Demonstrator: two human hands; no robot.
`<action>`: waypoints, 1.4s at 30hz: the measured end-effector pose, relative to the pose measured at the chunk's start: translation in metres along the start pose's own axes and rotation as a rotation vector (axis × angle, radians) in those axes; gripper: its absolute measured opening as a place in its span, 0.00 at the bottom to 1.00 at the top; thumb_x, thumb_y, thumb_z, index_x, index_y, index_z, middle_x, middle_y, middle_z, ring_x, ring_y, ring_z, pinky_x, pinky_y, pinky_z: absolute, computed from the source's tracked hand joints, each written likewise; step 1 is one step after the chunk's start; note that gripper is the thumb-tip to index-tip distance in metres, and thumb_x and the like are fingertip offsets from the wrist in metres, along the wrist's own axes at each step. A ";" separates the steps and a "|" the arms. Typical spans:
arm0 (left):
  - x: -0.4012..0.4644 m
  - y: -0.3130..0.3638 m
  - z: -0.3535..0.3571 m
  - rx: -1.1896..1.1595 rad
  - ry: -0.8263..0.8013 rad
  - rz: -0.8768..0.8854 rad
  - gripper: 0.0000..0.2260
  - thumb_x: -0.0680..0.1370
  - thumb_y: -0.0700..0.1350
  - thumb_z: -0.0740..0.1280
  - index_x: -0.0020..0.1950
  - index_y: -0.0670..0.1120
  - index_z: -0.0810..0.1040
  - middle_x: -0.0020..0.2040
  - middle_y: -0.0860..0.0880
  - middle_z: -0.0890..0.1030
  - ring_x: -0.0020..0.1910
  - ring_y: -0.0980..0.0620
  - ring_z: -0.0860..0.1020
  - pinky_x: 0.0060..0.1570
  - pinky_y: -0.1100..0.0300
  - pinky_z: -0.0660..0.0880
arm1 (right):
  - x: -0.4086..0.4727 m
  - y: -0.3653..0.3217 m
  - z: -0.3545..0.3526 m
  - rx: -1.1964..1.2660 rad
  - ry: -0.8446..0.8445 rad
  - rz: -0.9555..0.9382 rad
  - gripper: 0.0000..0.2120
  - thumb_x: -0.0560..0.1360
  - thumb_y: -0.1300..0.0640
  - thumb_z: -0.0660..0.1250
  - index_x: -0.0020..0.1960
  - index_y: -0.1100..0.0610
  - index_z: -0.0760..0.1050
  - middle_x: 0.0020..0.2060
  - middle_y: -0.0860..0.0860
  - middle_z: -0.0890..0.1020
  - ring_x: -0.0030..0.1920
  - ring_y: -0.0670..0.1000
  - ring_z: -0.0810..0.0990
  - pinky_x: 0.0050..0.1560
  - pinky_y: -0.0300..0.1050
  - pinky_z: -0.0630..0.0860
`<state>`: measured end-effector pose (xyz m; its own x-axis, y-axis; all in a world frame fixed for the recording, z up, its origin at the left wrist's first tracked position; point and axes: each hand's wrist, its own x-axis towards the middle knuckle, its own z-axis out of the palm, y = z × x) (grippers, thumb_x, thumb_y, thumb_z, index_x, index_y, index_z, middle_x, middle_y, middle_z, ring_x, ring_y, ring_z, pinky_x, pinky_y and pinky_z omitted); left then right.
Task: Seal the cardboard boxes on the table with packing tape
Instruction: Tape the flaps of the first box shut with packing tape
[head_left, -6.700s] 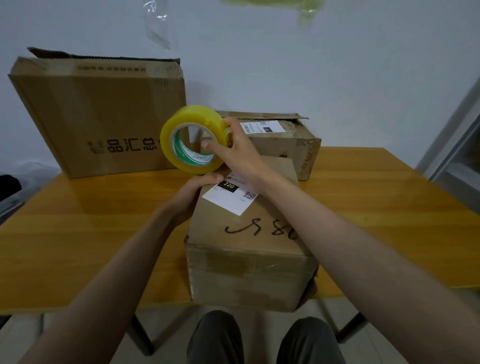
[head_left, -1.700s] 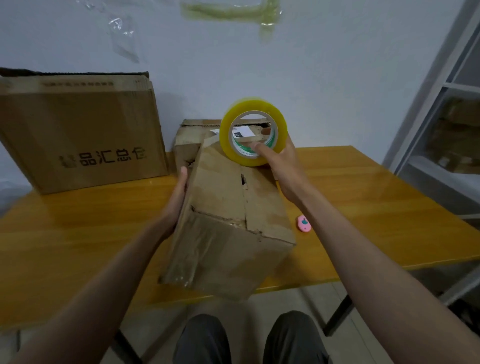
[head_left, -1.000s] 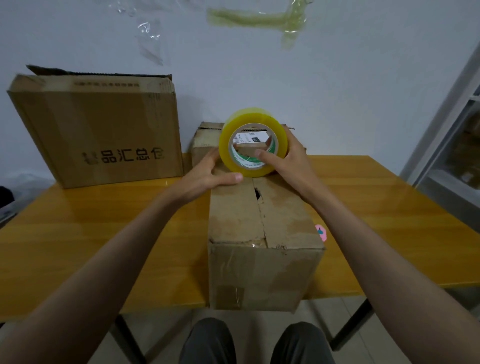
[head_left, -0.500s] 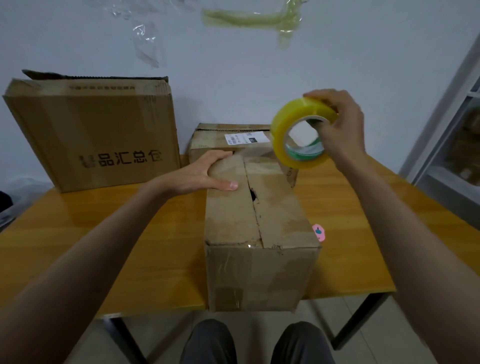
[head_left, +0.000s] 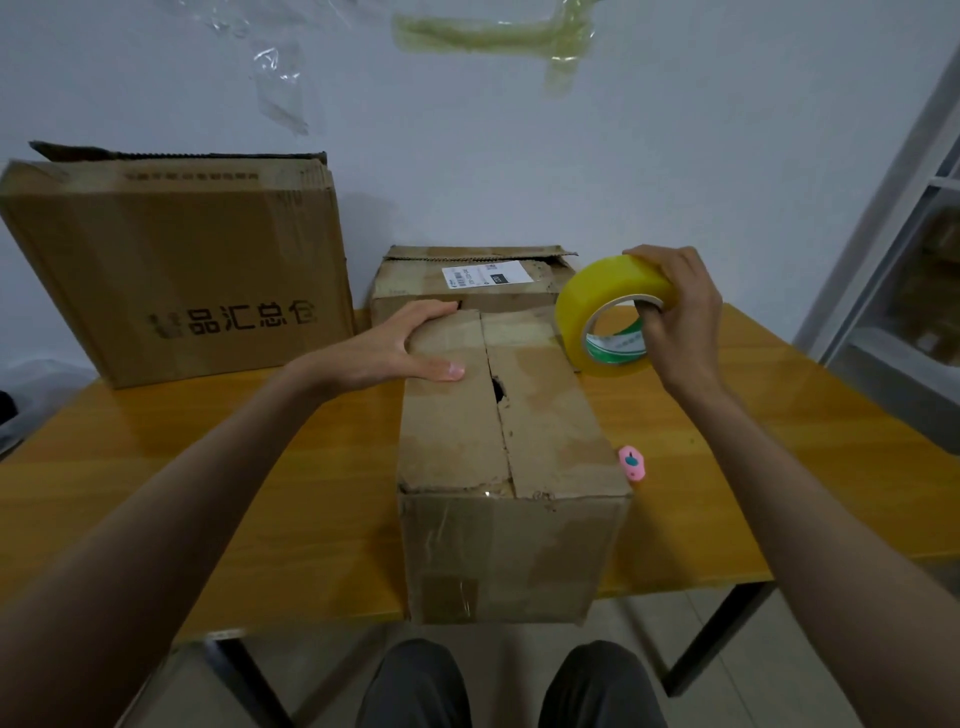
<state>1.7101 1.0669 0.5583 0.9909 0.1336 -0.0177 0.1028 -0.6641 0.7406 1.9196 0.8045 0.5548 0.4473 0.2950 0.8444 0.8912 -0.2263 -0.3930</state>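
Meanwhile right hand (head_left: 680, 317) grips tape roll (head_left: 605, 312).

Pale bluish wall (head_left: 675, 156) with yellowish tape strips (head_left: 488, 34) and clear plastic scraps (head_left: 278, 88) stuck up top. Orange wood table (head_left: 779, 467) on dark legs, light floor (head_left: 779, 691). Grey shelving frame (head_left: 893, 218) far right, dim flat light.

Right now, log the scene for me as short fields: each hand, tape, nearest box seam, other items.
left hand: flat on the near box, far left of its top
right hand: grips the tape roll, held over the box's far right corner
seam: top flaps closed, no fresh tape visible
others: small box, large box, pink cutter on table
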 end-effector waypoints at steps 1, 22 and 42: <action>0.000 0.000 0.000 0.006 -0.001 -0.003 0.44 0.68 0.65 0.70 0.81 0.60 0.55 0.77 0.62 0.55 0.71 0.57 0.61 0.58 0.66 0.66 | 0.000 0.002 0.001 0.001 0.003 0.002 0.25 0.69 0.75 0.64 0.64 0.61 0.79 0.57 0.59 0.78 0.56 0.47 0.74 0.52 0.25 0.66; -0.001 -0.002 0.002 -0.020 0.000 -0.001 0.46 0.65 0.70 0.70 0.79 0.64 0.56 0.77 0.66 0.54 0.72 0.56 0.60 0.67 0.57 0.65 | -0.050 0.031 0.010 0.083 0.004 0.131 0.23 0.71 0.73 0.63 0.64 0.61 0.78 0.57 0.57 0.78 0.56 0.45 0.73 0.51 0.24 0.67; -0.003 0.000 0.007 -0.062 0.039 -0.019 0.43 0.66 0.69 0.69 0.79 0.65 0.58 0.73 0.66 0.56 0.71 0.56 0.62 0.52 0.67 0.67 | -0.114 0.076 -0.010 -0.194 -0.851 0.581 0.23 0.75 0.45 0.75 0.66 0.54 0.77 0.52 0.56 0.74 0.58 0.56 0.74 0.51 0.43 0.68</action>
<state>1.7078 1.0617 0.5538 0.9845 0.1751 -0.0067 0.1147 -0.6146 0.7805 1.9361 0.7439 0.4324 0.7749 0.6317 -0.0199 0.5288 -0.6653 -0.5270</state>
